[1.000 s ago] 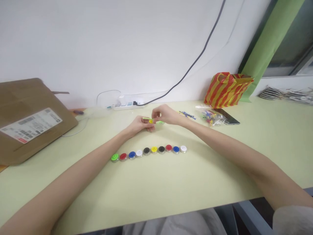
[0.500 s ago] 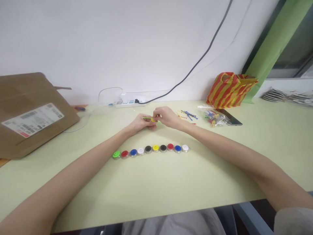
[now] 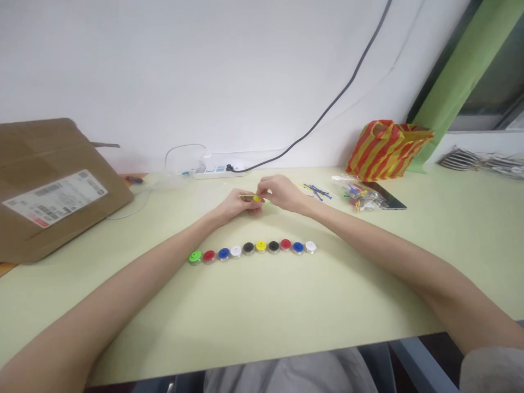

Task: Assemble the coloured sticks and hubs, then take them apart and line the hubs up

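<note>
My left hand [image 3: 239, 203] and my right hand [image 3: 279, 192] meet above the table beyond the row of small jars. Between their fingertips sits a small yellow round piece [image 3: 257, 198], partly covered by the fingers. A thin yellowish stick [image 3: 246, 196] runs left from it across my left hand. Both hands are closed on the round piece. In front of them stands a curved row of small clear jars with coloured lids, including a green-lidded jar [image 3: 195, 256] at the left end, a yellow-lidded jar [image 3: 261, 246] and a white-lidded jar [image 3: 310, 247] at the right end.
Loose blue sticks [image 3: 317, 191] and a clear bag of coloured pieces [image 3: 362, 196] lie right of my hands, beside a dark tablet [image 3: 387, 196]. Behind is a striped bag [image 3: 387, 150]. A power strip [image 3: 216, 173] lies by the wall; a cardboard box [image 3: 53, 191] is left.
My hands stay together around the yellow piece, with only slight finger and wrist movement. The row of jars has not moved.
</note>
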{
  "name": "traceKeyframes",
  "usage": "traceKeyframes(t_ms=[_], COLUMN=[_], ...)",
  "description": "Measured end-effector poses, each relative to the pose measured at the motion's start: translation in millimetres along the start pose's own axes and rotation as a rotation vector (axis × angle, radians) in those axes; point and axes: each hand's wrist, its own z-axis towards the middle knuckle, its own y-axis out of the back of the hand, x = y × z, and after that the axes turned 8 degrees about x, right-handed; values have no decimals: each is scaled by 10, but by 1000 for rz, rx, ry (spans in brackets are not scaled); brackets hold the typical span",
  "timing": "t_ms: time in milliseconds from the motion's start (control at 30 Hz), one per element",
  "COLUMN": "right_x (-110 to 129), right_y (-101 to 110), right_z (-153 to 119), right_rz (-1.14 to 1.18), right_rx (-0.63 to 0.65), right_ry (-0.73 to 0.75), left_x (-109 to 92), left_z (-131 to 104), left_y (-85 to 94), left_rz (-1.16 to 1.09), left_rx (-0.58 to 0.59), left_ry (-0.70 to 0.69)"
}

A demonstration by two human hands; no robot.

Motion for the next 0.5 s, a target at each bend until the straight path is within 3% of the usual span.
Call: traceKeyframes(t_ms=[300, 500], right_x=[-143, -141], right_y=[-30, -30], right_z=[-19, -27], right_rz=[-181, -57], right_rx=[66, 17], right_ry=[99, 83], left_x=[-3, -25], left_z=[0, -2], left_y=[-5, -11], left_rz=[24, 6], left_rx=[-25, -6], left_ry=[20, -1])
